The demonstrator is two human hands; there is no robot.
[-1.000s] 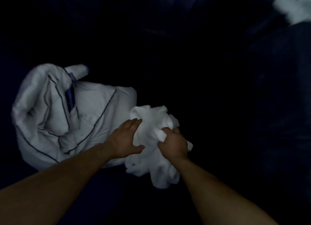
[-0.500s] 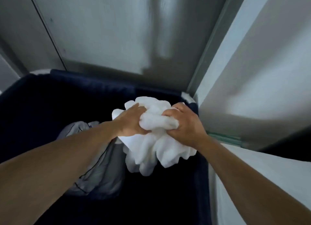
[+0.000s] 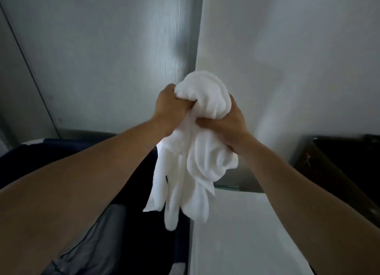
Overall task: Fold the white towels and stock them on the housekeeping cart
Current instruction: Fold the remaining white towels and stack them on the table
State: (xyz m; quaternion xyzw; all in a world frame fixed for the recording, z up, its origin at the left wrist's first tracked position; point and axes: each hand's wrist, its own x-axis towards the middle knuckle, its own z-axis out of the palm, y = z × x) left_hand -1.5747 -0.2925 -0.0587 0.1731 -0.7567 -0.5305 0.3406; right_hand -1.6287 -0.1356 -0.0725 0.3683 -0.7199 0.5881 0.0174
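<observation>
A crumpled white towel (image 3: 197, 161) hangs bunched in the air in front of me, its loose ends dangling down. My left hand (image 3: 169, 108) grips the bunched top of the towel from the left. My right hand (image 3: 228, 122) grips it from the right, fingers curled round the cloth. The towel is held above the right rim of a dark blue laundry bin (image 3: 139, 244).
A pale garment with dark piping (image 3: 86, 252) lies inside the bin at lower left. A white flat surface (image 3: 246, 233) lies to the right of the bin. A dark container (image 3: 345, 163) stands at the far right. Grey wall panels fill the background.
Both hands have lifted the towel out of the dark bin and up to chest height. The view has tilted up from the bin's inside to the wall.
</observation>
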